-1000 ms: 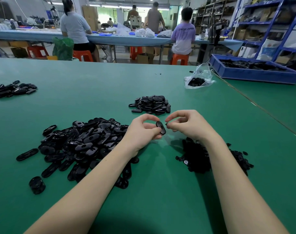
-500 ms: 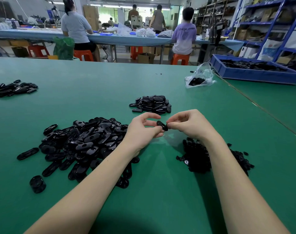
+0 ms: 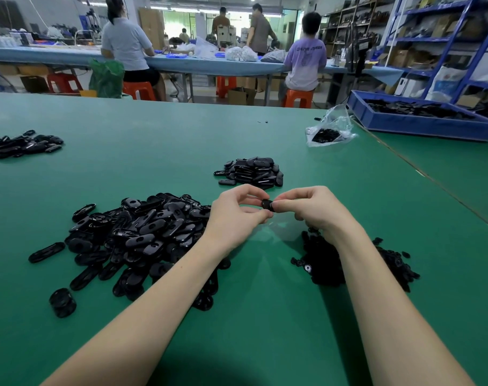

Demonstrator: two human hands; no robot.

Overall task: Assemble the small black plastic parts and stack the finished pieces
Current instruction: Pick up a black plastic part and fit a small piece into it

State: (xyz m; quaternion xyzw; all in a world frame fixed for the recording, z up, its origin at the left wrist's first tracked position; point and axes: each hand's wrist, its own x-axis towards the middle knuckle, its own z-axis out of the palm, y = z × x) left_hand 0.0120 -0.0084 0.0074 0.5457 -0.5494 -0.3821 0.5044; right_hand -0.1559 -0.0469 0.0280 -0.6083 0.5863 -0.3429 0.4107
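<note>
Above the green table (image 3: 237, 135), my left hand (image 3: 237, 214) and my right hand (image 3: 311, 208) meet fingertip to fingertip and together pinch one small black plastic part (image 3: 267, 204). Most of that part is hidden by the fingers. A big loose heap of black oval parts (image 3: 142, 235) lies to the left under my left forearm. A darker pile of small black pieces (image 3: 326, 260) lies under my right wrist. Just beyond the hands sits a neat stack of finished pieces (image 3: 251, 172).
Another pile of black ovals (image 3: 22, 144) lies at the far left. A clear plastic bag with black pieces (image 3: 327, 129) and a blue tray of parts (image 3: 421, 118) stand at the back right. People sit and stand at a long blue bench (image 3: 198, 62) behind.
The black part between my hands has turned from lying edge-on and long to showing a short end. Both hands have closed in tighter around it.
</note>
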